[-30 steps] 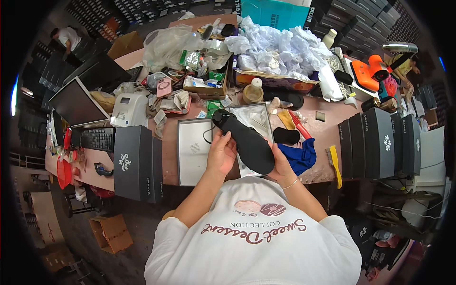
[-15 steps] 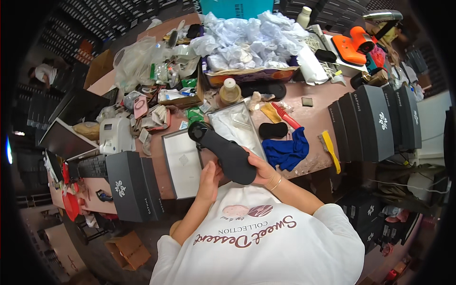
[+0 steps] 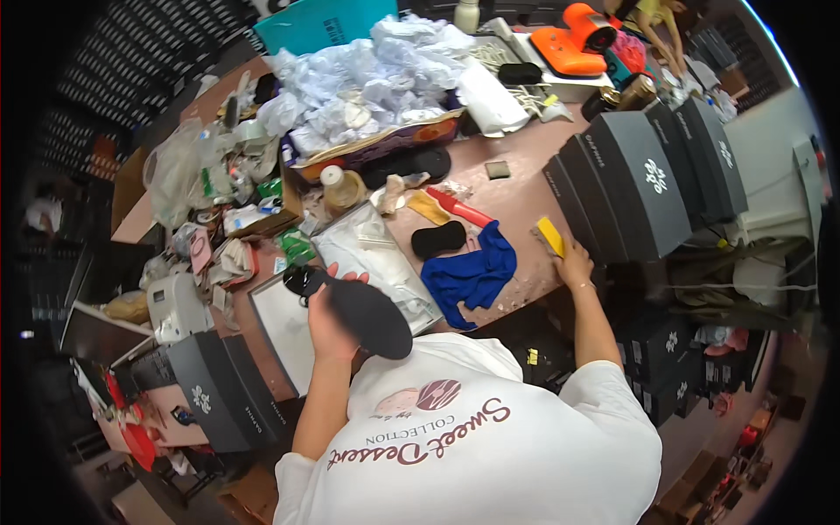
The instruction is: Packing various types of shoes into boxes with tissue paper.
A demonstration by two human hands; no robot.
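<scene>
A black sandal (image 3: 374, 317) is in my left hand (image 3: 329, 331), its flat sole turned up toward me. My fingers wrap round its middle, and its strap end points away over the box lid (image 3: 278, 328). Out to the right, my right hand (image 3: 576, 264) closes on the handle of a yellow brush (image 3: 549, 236) at the table's edge. The brush's pale bristles show beyond my fingers; most of the handle is hidden. Between the hands lie a crumpled blue cloth (image 3: 477, 273) and a black oval pad (image 3: 438, 238). An open shoe box with white tissue (image 3: 372, 249) is beside the sandal.
Dark shoe boxes (image 3: 626, 184) stand in a row at the right, others (image 3: 210, 394) at the left. A large box of crumpled white paper (image 3: 367, 87) sits at the back. A bottle (image 3: 341, 191) and a red-handled tool (image 3: 459, 208) lie nearer. Another person's arms (image 3: 669, 39) show far right.
My right hand has let go of the sandal and moved right onto the yellow brush. My left hand keeps the sandal, now tilted nearer my chest. The whole view has swung to the right.
</scene>
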